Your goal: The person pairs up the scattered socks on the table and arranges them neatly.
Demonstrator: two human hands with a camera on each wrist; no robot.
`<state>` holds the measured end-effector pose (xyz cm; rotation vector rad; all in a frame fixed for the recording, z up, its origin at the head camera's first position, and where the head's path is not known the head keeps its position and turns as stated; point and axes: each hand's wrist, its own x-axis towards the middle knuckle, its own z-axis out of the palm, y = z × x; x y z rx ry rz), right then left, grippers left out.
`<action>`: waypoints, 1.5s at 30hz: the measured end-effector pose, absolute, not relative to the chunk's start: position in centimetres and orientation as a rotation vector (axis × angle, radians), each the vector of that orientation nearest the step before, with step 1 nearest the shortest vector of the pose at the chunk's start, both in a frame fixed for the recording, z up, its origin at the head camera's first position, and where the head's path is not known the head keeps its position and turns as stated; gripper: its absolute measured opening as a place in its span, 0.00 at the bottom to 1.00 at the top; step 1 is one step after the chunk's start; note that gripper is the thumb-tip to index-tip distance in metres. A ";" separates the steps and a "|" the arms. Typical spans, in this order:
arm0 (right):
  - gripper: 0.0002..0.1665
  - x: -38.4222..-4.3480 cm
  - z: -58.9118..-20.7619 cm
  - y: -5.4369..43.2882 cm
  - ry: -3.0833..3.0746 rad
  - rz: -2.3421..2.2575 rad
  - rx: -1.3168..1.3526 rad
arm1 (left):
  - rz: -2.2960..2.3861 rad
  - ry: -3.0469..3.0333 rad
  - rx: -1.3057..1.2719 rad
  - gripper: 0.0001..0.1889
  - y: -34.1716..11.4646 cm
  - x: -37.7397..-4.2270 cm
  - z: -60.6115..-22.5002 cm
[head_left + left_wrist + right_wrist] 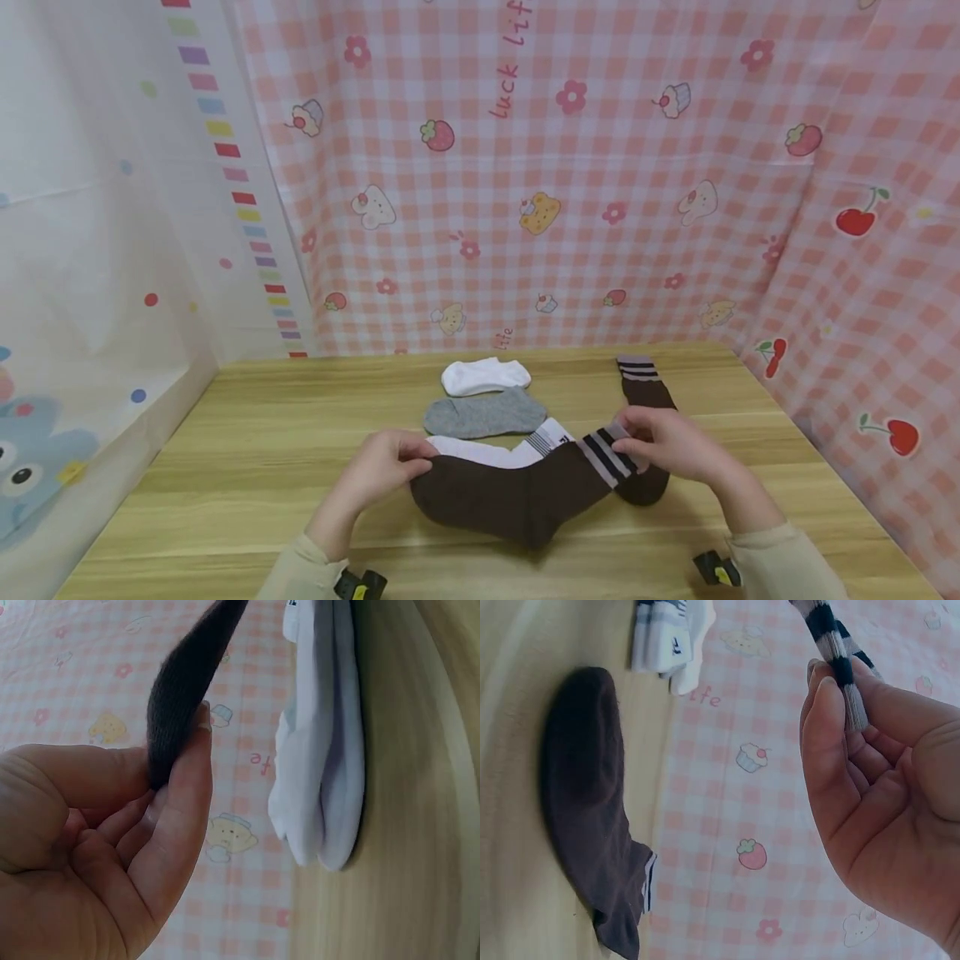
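A dark brown sock (487,496) with a grey-and-black striped cuff is stretched between my two hands, raised off the table. My left hand (382,471) pinches its toe end between thumb and fingers, seen close in the left wrist view. At the other end, my right hand (671,442) pinches the striped cuff (832,649). A second brown sock (592,802) lies on the table by my right hand, partly covered by that hand in the head view. Behind the held sock lies a white sock (468,451) with a striped, lettered cuff, partly hidden.
A grey sock (483,415) and a short white sock (483,377) lie in a row farther back on the wooden table (300,408). A pink checked curtain (487,183) hangs behind the table, with more cloth at both sides.
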<state>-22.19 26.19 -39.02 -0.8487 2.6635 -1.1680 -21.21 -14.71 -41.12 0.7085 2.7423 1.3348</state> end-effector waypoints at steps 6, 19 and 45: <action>0.06 -21.8 -39.9 25.8 2.583 -1.155 -0.920 | 1.317 2.678 0.745 0.04 -15.1 -20.9 -41.5; 0.12 -21.5 -41.5 25.3 2.496 -1.057 -0.949 | 1.234 2.633 0.770 0.04 -15.5 -20.6 -42.5; 0.15 -21.7 -42.8 24.4 2.587 -0.661 -1.059 | 1.237 2.520 0.658 0.04 -15.1 -20.1 -43.8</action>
